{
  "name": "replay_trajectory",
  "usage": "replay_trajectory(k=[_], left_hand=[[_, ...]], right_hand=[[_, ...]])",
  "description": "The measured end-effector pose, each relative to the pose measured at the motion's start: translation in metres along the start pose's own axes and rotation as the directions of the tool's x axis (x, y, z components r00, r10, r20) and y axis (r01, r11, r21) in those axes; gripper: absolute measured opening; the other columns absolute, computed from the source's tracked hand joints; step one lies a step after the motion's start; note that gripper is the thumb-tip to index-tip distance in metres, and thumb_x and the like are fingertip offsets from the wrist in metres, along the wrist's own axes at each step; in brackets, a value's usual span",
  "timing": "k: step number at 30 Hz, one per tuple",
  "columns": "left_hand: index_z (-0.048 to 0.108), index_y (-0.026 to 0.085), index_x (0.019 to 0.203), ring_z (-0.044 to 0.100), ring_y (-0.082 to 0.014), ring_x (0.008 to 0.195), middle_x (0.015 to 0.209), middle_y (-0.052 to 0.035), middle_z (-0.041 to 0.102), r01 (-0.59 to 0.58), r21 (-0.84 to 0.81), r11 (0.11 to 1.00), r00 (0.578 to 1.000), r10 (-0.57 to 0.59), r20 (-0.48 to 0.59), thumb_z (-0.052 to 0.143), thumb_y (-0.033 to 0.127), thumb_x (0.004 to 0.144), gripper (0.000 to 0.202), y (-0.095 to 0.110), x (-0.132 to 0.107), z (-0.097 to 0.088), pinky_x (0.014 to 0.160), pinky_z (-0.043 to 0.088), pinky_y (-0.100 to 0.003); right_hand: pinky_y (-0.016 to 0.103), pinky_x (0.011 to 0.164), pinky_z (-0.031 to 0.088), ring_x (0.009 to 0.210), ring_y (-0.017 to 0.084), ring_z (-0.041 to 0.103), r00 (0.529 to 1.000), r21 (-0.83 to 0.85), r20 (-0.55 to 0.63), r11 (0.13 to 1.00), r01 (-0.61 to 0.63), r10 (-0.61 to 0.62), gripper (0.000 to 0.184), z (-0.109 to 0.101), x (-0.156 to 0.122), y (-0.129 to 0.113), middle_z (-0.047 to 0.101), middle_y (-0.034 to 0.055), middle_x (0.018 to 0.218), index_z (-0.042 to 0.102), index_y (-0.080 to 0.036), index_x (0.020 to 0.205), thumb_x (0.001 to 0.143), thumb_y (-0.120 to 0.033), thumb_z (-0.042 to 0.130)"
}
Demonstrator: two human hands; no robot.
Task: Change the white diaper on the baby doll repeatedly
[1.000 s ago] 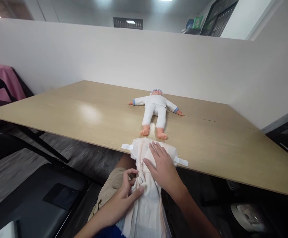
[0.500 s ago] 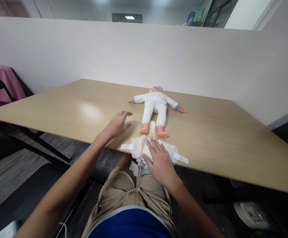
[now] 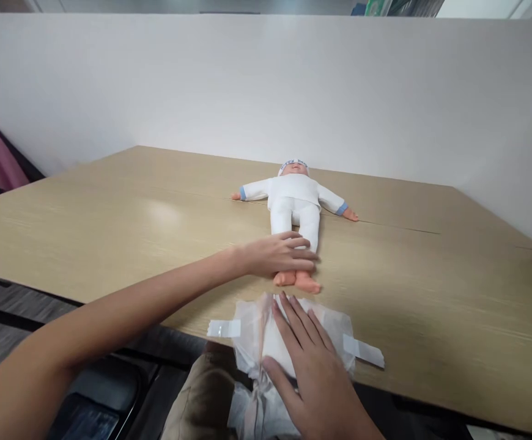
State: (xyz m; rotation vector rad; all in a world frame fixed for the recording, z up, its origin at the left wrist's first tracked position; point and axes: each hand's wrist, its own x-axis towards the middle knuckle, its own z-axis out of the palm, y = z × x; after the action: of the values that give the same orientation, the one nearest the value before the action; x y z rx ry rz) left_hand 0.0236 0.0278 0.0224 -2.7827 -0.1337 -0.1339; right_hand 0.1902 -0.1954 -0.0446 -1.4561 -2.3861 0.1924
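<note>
A baby doll (image 3: 295, 190) in a white outfit with blue cuffs lies on its back, arms spread and feet toward me. My left hand (image 3: 284, 253) reaches across both of its lower legs, fingers apart and slightly curved over them; whether they press on the legs I cannot tell. Below the feet, an unfolded white diaper (image 3: 339, 324) lies at the table's near edge, its tape tabs spread to either side and its lower part hanging over the edge. My right hand (image 3: 309, 360) rests flat on the diaper with fingers stretched out, covering part of its middle.
The wooden table (image 3: 110, 214) reaches back to a white partition wall (image 3: 202, 91). Pink cloth (image 3: 0, 156) hangs at the far left. Below the near edge, a dark chair seat (image 3: 105, 385) stands by my lap.
My left hand has moved right, from beside the doll to over its lower legs. My right hand stays on the diaper. The view has come closer and tilted down.
</note>
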Motion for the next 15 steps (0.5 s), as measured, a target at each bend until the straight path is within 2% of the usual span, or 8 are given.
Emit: replay_trajectory(k=[2,6,8,11,15], left_hand=[[0.073,0.029,0.137,0.061,-0.0301,0.137,0.158,-0.0032,0.072,-0.036,-0.031,0.999,0.999,0.035,-0.042,0.055,0.026,0.111,0.031,-0.003,0.004,0.001,0.120,0.042,-0.044],[0.073,0.028,0.128,0.064,-0.0314,0.123,0.142,-0.0073,0.078,-0.061,-0.187,0.980,0.983,0.026,-0.181,0.059,0.028,0.107,0.025,-0.014,0.010,-0.004,0.107,0.047,-0.046],[0.072,0.028,0.127,0.064,-0.0316,0.120,0.135,-0.0076,0.079,-0.061,-0.363,0.930,0.969,-0.033,-0.246,0.063,0.031,0.105,0.024,-0.024,0.012,-0.013,0.107,0.049,-0.046],[0.072,0.027,0.125,0.064,-0.0309,0.120,0.129,-0.0064,0.080,-0.056,-0.598,0.800,0.940,-0.161,-0.302,0.068,0.035,0.102,0.025,-0.042,0.017,-0.035,0.109,0.051,-0.045],[0.074,0.025,0.125,0.068,-0.0293,0.117,0.127,-0.0078,0.079,-0.018,-0.736,0.676,0.879,-0.341,-0.334,0.082,0.049,0.096,0.039,-0.066,0.022,-0.063,0.103,0.055,-0.044]], right_hand=[[0.062,0.139,0.041,0.174,0.033,0.034,0.998,0.014,0.058,1.000,0.024,-0.025,0.077,-0.005,0.007,0.008,0.030,0.0070,0.188,0.030,-0.023,0.184,0.114,-0.043,0.056],[0.062,0.140,0.038,0.174,0.034,0.035,0.995,0.043,0.104,0.999,0.004,-0.009,0.078,-0.010,0.027,0.023,0.031,0.0066,0.188,0.030,-0.027,0.184,0.114,-0.049,0.057],[0.062,0.140,0.039,0.174,0.034,0.035,0.994,0.058,0.105,0.998,0.000,-0.006,0.078,-0.011,0.038,0.029,0.033,0.0056,0.187,0.030,-0.030,0.184,0.114,-0.053,0.058],[0.064,0.140,0.038,0.174,0.035,0.035,0.994,0.070,0.111,0.998,0.007,-0.015,0.076,-0.011,0.058,0.039,0.035,0.0051,0.187,0.031,-0.033,0.184,0.115,-0.052,0.058],[0.063,0.142,0.032,0.176,0.033,0.031,0.993,0.049,0.121,0.999,0.004,-0.010,0.074,-0.011,0.094,0.056,0.035,0.0076,0.187,0.033,-0.030,0.183,0.116,-0.051,0.057]])
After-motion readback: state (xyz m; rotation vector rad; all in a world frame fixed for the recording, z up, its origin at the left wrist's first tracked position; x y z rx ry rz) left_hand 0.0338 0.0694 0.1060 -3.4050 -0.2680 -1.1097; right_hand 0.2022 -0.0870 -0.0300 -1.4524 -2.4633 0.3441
